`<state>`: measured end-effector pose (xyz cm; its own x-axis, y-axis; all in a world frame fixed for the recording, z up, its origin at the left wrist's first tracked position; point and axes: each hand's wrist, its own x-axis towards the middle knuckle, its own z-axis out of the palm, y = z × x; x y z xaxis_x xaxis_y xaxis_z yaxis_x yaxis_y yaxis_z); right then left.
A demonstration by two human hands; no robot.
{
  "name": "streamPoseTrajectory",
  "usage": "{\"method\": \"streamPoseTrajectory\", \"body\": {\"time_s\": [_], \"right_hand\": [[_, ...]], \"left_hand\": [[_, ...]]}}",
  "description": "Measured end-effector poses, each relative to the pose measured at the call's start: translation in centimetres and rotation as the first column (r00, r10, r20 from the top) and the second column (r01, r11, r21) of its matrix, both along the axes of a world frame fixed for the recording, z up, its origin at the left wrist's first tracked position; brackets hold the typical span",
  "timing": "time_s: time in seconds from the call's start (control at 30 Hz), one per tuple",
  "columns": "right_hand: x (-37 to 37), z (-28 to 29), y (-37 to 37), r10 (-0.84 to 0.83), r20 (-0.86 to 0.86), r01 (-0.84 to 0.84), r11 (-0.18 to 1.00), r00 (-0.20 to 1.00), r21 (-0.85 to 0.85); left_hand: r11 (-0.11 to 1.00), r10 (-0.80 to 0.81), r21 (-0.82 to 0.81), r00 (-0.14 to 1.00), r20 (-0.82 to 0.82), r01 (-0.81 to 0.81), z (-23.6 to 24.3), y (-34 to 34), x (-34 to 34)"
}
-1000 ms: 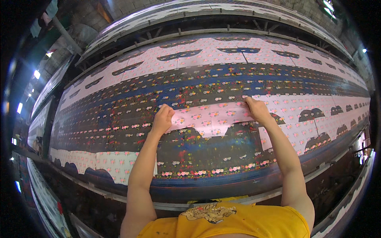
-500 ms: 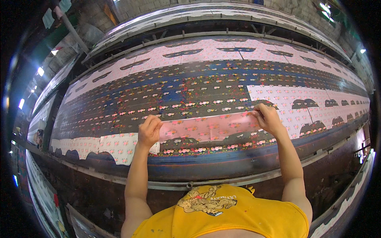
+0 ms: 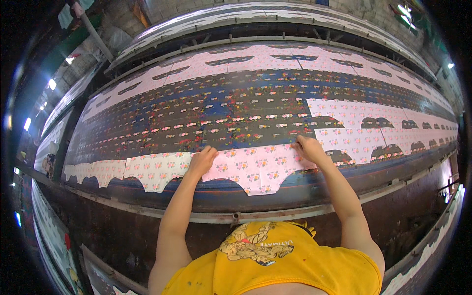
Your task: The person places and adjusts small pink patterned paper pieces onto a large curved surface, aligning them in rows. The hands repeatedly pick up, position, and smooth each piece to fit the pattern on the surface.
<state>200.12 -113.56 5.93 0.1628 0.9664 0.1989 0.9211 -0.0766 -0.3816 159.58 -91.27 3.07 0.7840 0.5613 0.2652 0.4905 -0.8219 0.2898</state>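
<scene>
Left hand, right hand: pinched closed on pink cloth.

You have a dim scene before you, with small white lights flaring along your left and lamps glaring at upper right. Fisheye distortion bows your long table toward a blackened rim.

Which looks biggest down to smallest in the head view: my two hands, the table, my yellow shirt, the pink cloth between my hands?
1. Table
2. Yellow shirt, nearer the camera
3. Pink cloth
4. Left hand and right hand: too alike to rank
</scene>
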Motion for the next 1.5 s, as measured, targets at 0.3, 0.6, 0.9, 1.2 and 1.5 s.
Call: {"method": "streamPoseTrajectory", "body": {"time_s": [0.3,0.6,0.9,1.2,1.5], "right_hand": [[1.0,-2.2,1.8,-0.002,0.095,0.013,0.993,0.995,-0.118],[0.8,-1.5,1.5,0.019,0.176,-0.023,0.999,0.984,0.026],[-2.1,-4.2,-2.0,0.051,0.284,-0.016,0.992,0.957,-0.122],[-2.5,-3.5,-1.7,0.039,0.258,0.005,0.986,0.965,-0.167],[-3.5,-3.1,-2.4,0.006,0.242,0.043,0.979,0.97,-0.198]], "left_hand": [[0.996,0.087,0.044,0.981,-0.173,-0.081,-0.9,1.2,0.9],[1.0,-0.012,-0.003,0.998,-0.062,0.012,-1.2,-1.6,3.6],[0.983,0.167,-0.008,0.916,-0.364,-0.182,-2.2,-4.1,5.1],[0.981,0.177,-0.004,0.912,-0.369,-0.192,-2.2,-4.0,5.2],[0.98,0.174,-0.02,0.9,-0.401,-0.198,-2.1,-4.8,4.9]]}}
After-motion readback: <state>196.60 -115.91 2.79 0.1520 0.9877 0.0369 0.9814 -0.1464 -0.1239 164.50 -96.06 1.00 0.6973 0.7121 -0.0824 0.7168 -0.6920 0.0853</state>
